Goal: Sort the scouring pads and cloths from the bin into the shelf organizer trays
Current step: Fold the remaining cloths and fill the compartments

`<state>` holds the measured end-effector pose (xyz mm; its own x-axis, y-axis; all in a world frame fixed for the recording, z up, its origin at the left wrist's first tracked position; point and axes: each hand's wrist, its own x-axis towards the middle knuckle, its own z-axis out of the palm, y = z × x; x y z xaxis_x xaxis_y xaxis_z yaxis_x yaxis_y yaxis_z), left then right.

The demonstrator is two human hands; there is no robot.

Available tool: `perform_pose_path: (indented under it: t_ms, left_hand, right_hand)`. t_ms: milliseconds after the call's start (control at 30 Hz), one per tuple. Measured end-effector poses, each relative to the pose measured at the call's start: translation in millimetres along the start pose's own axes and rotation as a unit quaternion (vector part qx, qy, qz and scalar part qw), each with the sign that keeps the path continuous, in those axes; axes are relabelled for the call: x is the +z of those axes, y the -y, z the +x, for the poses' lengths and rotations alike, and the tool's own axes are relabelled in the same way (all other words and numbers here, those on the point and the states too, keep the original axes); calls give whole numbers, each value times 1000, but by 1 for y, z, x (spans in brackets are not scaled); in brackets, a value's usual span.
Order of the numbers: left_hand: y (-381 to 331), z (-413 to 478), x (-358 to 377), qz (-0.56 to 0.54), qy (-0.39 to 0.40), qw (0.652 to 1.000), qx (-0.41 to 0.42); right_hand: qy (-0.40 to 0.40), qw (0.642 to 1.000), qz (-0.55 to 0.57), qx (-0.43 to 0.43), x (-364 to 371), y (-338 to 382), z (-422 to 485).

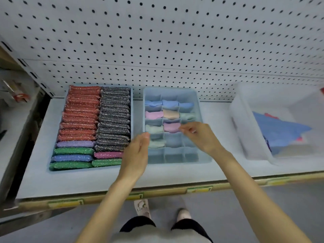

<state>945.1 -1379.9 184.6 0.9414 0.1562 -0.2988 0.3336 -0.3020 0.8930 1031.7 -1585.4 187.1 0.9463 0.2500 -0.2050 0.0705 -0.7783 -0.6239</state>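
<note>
Tucking a rolled pink cloth [171,127] into its cell looks to be the step in hand, judging from the head view. The divided tray [174,155] sits mid-shelf and serves as the marker for everything else. The pink cloth lies in the tray's middle column, third cell from the back. Blue, pink, peach and pale green rolls fill other cells around it, and the front rows are mostly bare.

The right hand [199,135] reaches in over the tray's right column, fingertips at the cloth's right edge. Blur hides whether they pinch it or only press it. The left hand [136,153] stands at the tray's left wall with fingers straight, palm turned inward, holding nothing.

Left of the tray, the scouring pads [82,120] stand packed on edge in the pad tray [131,102] in two rows: red and dark grey, with purple, green, blue and pink nearest the front. Right of the tray is the clear bin [245,130], with blue cloths [280,132] lying inside, so sorting is likely unfinished. The pegboard [157,41] rises behind the tray.

To do this well, I would steady the tray with the left hand and push the roll straight down. Its ends should stay folded under so it does not spill over the thin dividers into neighbouring cells.
</note>
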Motion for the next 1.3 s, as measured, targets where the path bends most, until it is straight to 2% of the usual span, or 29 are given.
perform_pose_path:
  t_ms: [133,333,467,600,700,767,833,933,1067,1100,1200,1300]
  left_hand:
    - [-20,11,32,183,1,978,101]
    - [-84,12,138,177,104,967,152]
    - [-118,5,235,180,155,956,175]
    - [-136,3,315,121,122,971,166]
    - [-146,7,360,147,38,979,139]
    - [-150,7,377,216,-24,969,120]
    - [-148,6,384,265,-52,956,113]
    - [-144,6,382,272,-62,953,116]
    - [-146,6,382,245,-101,953,149]
    - [-147,6,383,236,-108,954,153]
    - [-145,7,383,232,-114,953,155]
    - [-144,8,383,204,-115,962,141]
  right_hand:
    - [-113,990,65,48,-55,-57,-31]
    - [-187,969,96,127,-117,-126,-68]
    - [-196,967,95,129,-151,-176,-90]
    - [-156,974,76,146,-196,-245,-89]
    - [-31,983,44,178,-220,-291,-68]
    - [59,985,-25,158,-225,-306,-49]
    - [115,982,-96,115,-223,-310,-32]
    - [149,976,-138,82,-207,-314,-13]
    - [142,949,-283,9,-186,-329,2]
    - [136,953,-272,9,-188,-332,3]
    - [96,985,-134,56,-196,-341,9]
    - [71,993,-9,90,-209,-351,15]
